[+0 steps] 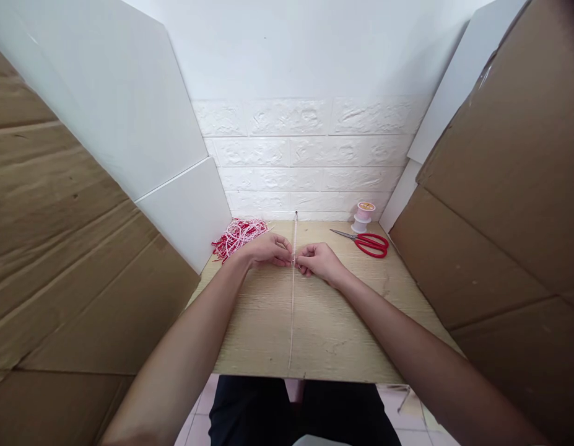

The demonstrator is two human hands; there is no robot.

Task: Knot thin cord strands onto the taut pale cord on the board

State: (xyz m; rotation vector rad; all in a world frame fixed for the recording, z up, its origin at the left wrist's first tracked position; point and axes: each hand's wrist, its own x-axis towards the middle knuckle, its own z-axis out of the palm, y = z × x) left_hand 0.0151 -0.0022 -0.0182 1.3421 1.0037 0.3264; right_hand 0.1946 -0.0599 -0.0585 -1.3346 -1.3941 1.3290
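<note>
A pale cord (292,316) runs straight across the board, from a small hook (296,214) at the far edge to the near edge. Midway along it, my left hand (272,250) is closed at the cord's left side, fingertips pinched on thin thread. From the right, my right hand (318,260) also pinches at the cord, with a small loop of thin thread by its fingertips. The fingertips of both hands nearly meet at the cord. The exact crossing of the threads is too small to make out.
A heap of red and white cords (240,235) lies at the back left. Red-handled scissors (368,243) and stacked thread spools (363,217) are at the back right. Cardboard panels (73,248) flank the wooden board (347,334), with a white brick-patterned wall (309,152) behind.
</note>
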